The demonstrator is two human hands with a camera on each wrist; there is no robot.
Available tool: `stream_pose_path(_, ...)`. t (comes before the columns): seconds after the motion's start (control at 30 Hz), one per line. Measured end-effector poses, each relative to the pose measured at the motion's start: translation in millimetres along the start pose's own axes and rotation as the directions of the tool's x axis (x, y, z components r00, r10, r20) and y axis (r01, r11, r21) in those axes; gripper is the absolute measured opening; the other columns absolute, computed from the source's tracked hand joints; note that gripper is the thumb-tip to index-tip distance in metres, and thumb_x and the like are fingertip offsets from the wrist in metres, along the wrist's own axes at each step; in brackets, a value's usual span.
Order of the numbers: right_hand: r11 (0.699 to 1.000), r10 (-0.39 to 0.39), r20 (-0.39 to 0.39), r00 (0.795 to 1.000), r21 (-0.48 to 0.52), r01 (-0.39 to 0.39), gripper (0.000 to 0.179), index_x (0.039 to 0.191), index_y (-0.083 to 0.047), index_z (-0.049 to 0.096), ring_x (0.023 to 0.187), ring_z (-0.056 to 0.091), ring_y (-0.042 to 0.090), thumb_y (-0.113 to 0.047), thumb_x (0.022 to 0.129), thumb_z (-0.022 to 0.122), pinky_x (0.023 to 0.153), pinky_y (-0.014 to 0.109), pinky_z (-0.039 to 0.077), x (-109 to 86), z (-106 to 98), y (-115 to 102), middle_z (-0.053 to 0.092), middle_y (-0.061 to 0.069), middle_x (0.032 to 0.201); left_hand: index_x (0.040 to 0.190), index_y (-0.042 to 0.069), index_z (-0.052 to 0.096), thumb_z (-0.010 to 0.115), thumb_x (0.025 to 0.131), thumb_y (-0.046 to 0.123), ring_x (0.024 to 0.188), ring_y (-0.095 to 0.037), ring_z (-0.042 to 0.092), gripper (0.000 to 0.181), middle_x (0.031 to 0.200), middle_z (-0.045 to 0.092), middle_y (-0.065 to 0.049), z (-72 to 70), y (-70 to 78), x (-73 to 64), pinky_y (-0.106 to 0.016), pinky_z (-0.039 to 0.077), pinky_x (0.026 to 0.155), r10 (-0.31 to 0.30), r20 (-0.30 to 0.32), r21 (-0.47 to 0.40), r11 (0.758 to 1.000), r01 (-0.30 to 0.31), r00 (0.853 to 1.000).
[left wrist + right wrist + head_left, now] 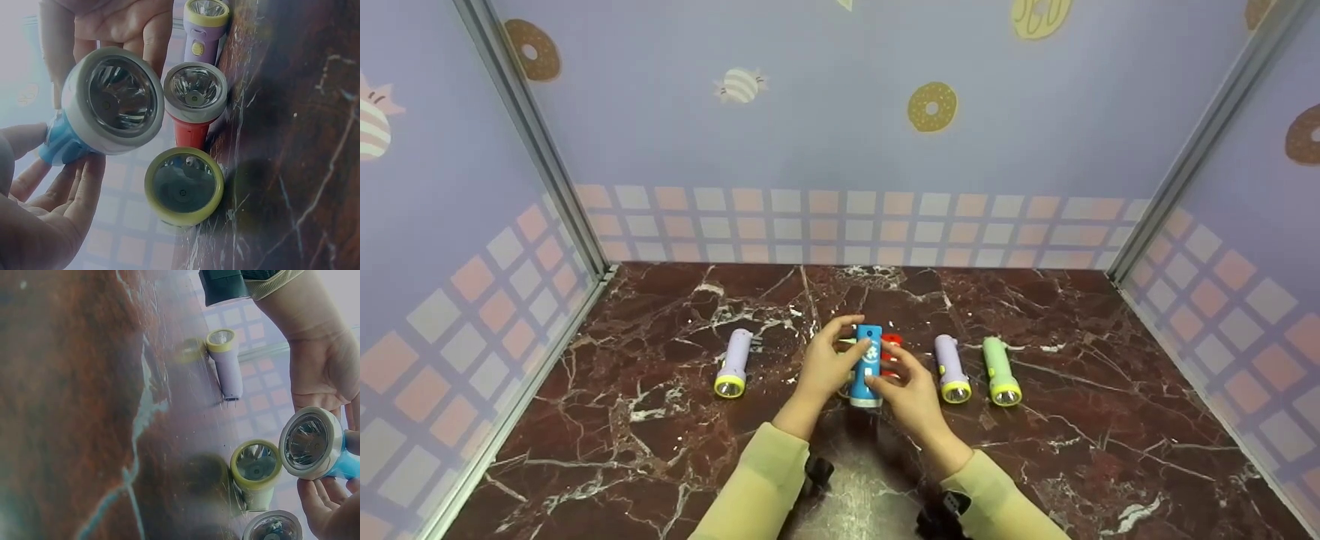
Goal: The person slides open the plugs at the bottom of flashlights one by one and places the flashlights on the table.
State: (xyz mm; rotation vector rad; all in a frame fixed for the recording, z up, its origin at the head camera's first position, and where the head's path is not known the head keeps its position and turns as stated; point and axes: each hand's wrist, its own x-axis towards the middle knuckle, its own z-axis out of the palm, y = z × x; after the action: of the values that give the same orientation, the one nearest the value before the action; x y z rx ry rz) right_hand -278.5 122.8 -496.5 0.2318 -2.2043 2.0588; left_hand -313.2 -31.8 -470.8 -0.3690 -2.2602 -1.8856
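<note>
Both hands hold a blue flashlight (868, 367) with a white head, raised above the table with its lens end toward the person. My left hand (823, 366) grips its left side, thumb across the top of the barrel. From the right, my right hand (915, 394) holds it with the thumb near the switch and fingers along the side. A red flashlight (191, 130) with a pale rim and a green flashlight (257, 498) with a yellow rim lie behind the blue one, largely hidden by it and the hands in the head view.
On the left lies a purple flashlight (736, 358) with a yellow rim. Another purple flashlight (950, 364) and a second green flashlight (999, 366) lie on the right. The dark red marbled table (607, 420) is bounded by patterned panels (840, 150) at the back and sides.
</note>
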Motion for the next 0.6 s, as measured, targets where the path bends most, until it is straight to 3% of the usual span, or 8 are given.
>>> stream_pose_path(0.6,0.999,-0.022,-0.006,1.000,0.025,0.022,0.059,0.143,0.006,0.053,0.123,0.064,0.037,0.001,0.088,0.074,0.091,0.022,0.057,-0.5,1.9,0.2,0.055,0.028,0.145,0.131,0.010,0.066,0.073,0.095,0.018,0.101,-0.040,0.071,0.037,0.123,0.069,-0.023,-1.3,-5.8,2.4,-0.045,0.062,0.084,-0.025,0.013,-0.021,0.999,0.025,1.000)
